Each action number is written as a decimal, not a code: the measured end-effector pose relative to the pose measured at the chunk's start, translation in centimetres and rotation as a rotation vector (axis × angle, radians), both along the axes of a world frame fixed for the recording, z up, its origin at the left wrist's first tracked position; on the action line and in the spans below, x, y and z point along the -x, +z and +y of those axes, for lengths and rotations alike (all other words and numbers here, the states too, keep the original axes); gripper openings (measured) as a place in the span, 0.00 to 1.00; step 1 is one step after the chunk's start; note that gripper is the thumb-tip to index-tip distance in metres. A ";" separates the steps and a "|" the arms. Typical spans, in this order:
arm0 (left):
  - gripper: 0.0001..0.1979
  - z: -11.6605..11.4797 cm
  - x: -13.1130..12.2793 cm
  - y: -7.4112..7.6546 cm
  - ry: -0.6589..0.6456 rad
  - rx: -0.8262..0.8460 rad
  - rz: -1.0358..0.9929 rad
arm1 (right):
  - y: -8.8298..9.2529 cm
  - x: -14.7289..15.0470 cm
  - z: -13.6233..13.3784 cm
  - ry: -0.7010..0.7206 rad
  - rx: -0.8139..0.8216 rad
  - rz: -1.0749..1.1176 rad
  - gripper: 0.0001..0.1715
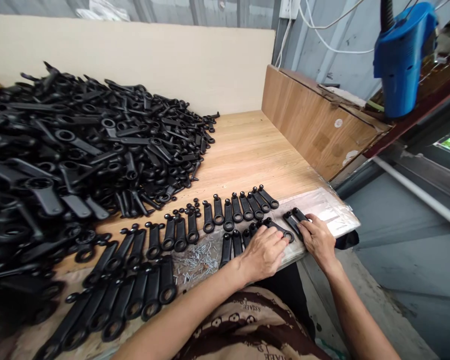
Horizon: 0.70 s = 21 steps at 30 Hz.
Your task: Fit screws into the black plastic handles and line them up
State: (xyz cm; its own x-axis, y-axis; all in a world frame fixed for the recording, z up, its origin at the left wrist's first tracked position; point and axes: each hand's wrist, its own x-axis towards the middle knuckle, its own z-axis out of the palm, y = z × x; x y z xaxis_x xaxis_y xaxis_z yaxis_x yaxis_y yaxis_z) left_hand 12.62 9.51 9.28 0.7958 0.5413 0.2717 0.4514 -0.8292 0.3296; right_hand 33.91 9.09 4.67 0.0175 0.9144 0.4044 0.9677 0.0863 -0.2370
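You're laying handles into rows (180, 236): your half-closed left hand (263, 254) holds a black handle (280, 230), your right hand (318, 241) pinches a second handle (294, 220), and the heap (97, 145) lies at 10 o'clock on the table (247, 155).

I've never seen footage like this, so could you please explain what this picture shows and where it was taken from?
This is one view from a camera worn on a person's head, looking forward and down, so the two bare arms at the bottom are the wearer's own. On the wooden table lies a large heap of black wrench-shaped parts, each with a ring at one end. More of them are laid side by side in neat rows nearer the person, beside a small pile of silver screws on a clear plastic sheet. The left hand rests on one part, and the right hand is on a pair of parts at the end of the row. How firmly they grip is hard to tell.
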 end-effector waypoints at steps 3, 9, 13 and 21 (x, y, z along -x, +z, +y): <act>0.11 -1.4 2.1 0.6 0.104 0.026 0.042 | 0.3 -0.9 0.4 0.032 0.058 0.065 0.17; 0.15 -3.5 4.9 -0.1 0.193 0.076 0.172 | 2.0 -3.1 -1.1 0.250 0.083 0.107 0.17; 0.13 -3.6 4.4 0.2 0.234 0.055 0.202 | 2.4 -3.0 -2.2 0.320 0.089 0.042 0.12; 0.12 -0.9 -2.8 0.7 0.038 -0.131 0.145 | 1.8 -2.0 -1.9 0.307 0.106 -0.005 0.06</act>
State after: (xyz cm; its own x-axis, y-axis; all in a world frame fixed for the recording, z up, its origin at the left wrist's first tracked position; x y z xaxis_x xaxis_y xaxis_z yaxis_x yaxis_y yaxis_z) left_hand 15.37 8.63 10.00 0.8114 0.5389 0.2264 0.5179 -0.8423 0.1491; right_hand 35.93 7.20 6.49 -0.2675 0.9137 0.3060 0.9015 0.3494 -0.2552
